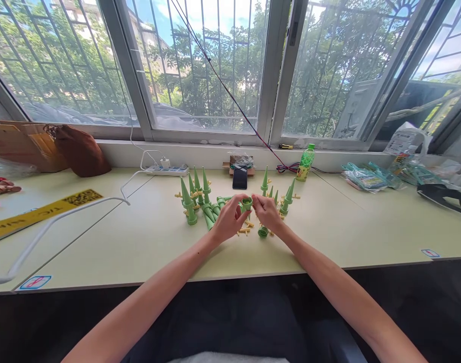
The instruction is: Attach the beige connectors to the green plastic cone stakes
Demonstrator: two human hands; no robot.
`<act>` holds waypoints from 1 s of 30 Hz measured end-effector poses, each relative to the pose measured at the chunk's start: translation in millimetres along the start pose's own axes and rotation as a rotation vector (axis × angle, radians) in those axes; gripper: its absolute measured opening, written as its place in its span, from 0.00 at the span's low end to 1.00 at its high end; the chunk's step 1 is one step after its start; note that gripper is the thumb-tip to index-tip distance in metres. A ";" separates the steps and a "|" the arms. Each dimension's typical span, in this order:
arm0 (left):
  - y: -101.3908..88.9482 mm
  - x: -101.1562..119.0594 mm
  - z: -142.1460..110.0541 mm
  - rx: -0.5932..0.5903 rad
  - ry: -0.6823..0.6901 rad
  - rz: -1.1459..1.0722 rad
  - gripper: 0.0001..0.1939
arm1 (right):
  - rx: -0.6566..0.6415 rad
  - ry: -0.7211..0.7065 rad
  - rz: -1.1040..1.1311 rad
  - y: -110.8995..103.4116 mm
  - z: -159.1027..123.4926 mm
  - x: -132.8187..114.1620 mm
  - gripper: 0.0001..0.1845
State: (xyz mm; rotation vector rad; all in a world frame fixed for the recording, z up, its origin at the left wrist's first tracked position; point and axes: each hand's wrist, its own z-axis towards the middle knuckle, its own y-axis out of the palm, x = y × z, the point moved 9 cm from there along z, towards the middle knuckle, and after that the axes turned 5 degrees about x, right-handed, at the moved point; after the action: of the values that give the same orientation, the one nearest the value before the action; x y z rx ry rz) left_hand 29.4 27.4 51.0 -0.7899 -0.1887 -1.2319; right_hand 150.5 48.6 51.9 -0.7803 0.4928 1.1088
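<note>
Both my hands meet over the middle of the pale table [139, 242]. My left hand [227, 219] pinches a small green plastic cone piece [247, 203] by its round open end. My right hand [267, 212] has its fingers closed right beside that piece, touching or holding something too small to name. Several upright green cones [188, 201] stand to the left, several more green cones [287, 196] to the right. Small yellow parts [244, 231] and a loose green cap [263, 232] lie under my hands.
A black phone [239, 177] lies behind the cones, next to a white power strip [166, 170]. A green bottle [305, 162] stands by the window sill. A brown bag [79, 150], yellow strip [37, 214], white cable [64, 214] lie left; plastic packets [366, 176] right.
</note>
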 end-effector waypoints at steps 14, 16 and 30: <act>-4.5 -9.7 6.1 0.095 -0.160 -0.188 0.19 | 0.126 -0.017 0.027 -10.7 -1.6 -1.4 0.27; 2.4 -16.3 5.5 0.043 -0.264 -0.276 0.18 | 0.156 -0.015 0.029 -15.4 -1.4 -2.8 0.27; 29.5 -19.8 -8.2 -0.235 -0.632 -0.705 0.36 | 0.029 -0.057 0.003 -5.3 -2.7 -7.0 0.28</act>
State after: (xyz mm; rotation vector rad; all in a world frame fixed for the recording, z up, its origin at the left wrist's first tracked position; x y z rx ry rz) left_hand 46.4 40.7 21.7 -1.3756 -0.9098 -1.6393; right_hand 152.8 41.2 56.7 -0.7213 0.4615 1.1210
